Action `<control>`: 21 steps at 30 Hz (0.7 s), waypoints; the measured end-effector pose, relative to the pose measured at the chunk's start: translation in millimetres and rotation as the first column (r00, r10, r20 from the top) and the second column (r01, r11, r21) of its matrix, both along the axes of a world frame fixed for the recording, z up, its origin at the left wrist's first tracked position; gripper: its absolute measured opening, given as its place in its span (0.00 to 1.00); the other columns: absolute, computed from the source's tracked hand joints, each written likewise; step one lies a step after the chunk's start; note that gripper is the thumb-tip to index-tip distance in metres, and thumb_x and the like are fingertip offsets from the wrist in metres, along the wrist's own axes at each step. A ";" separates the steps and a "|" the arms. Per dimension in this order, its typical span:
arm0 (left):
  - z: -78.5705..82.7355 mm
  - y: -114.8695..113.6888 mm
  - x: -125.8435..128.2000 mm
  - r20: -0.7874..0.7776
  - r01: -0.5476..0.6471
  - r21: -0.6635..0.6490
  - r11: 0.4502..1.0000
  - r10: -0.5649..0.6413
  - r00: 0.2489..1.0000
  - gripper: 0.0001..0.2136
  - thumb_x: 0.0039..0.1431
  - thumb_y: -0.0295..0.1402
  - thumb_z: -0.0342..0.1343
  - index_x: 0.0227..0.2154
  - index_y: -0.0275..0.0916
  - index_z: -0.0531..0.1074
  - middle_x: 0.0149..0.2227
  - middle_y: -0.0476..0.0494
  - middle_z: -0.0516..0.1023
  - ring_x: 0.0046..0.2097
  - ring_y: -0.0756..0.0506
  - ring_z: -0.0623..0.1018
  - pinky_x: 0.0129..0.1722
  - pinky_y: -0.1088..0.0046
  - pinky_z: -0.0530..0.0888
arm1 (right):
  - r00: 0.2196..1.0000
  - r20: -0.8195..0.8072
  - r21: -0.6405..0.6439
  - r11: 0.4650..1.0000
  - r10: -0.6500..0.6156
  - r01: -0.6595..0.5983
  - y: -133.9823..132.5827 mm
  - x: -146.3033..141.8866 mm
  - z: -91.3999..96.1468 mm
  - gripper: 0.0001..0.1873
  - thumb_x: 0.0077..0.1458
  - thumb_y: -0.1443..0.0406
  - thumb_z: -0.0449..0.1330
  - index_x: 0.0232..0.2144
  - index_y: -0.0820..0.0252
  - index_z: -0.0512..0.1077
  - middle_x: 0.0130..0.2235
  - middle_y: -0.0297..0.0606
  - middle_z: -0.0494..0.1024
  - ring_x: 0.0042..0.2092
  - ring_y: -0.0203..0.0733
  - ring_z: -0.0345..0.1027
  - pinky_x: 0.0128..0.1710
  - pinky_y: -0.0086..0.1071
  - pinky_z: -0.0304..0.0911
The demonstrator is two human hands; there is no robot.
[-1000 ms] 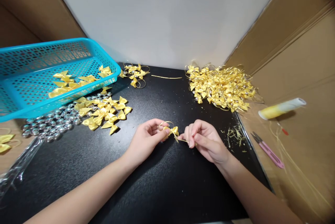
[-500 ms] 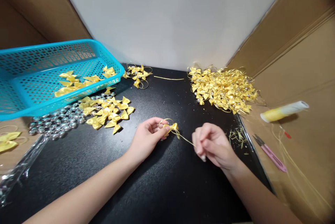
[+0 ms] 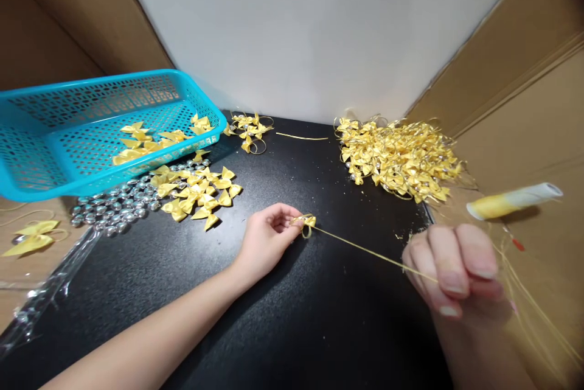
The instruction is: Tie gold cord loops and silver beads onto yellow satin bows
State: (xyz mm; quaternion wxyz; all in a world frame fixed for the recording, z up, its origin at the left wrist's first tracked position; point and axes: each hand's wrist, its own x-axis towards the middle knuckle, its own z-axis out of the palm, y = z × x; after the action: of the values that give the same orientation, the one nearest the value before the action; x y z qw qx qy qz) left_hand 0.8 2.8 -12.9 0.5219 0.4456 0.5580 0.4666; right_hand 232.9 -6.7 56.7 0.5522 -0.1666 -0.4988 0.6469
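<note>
Left hand (image 3: 269, 238) mid-desk, fingertips pinching yellow bow (image 3: 306, 222) — anchors it against pull. Right hand (image 3: 451, 268) near desk's right edge, fingers curled tight on gold thread (image 3: 360, 248), taut between both hands.

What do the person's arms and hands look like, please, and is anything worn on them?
Both are bare. The left hand and left forearm show no glove, sleeve, watch or ring in this view. The right hand, close to the camera and blurred, is ungloved too; its fingernails look unpainted, and the right forearm has no sleeve or band.
</note>
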 end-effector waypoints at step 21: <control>0.2 0.7 -1.3 -0.047 0.023 -0.016 1.000 -0.024 0.999 0.05 0.46 0.29 0.62 0.28 0.35 0.75 0.26 0.47 0.78 0.28 0.50 0.75 0.30 0.76 0.70 | 0.741 -0.367 -0.402 0.814 -0.562 0.418 23.3 49.7 30.5 0.21 0.30 0.82 0.74 0.23 0.56 0.74 0.24 0.18 0.76 0.22 0.24 0.74 0.24 0.05 0.70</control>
State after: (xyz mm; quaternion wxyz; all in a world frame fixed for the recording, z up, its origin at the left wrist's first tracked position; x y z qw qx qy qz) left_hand -0.5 3.5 -12.7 0.5177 0.4587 0.5685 0.4455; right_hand 282.6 16.6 87.2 0.7767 -0.2116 -0.1857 0.5634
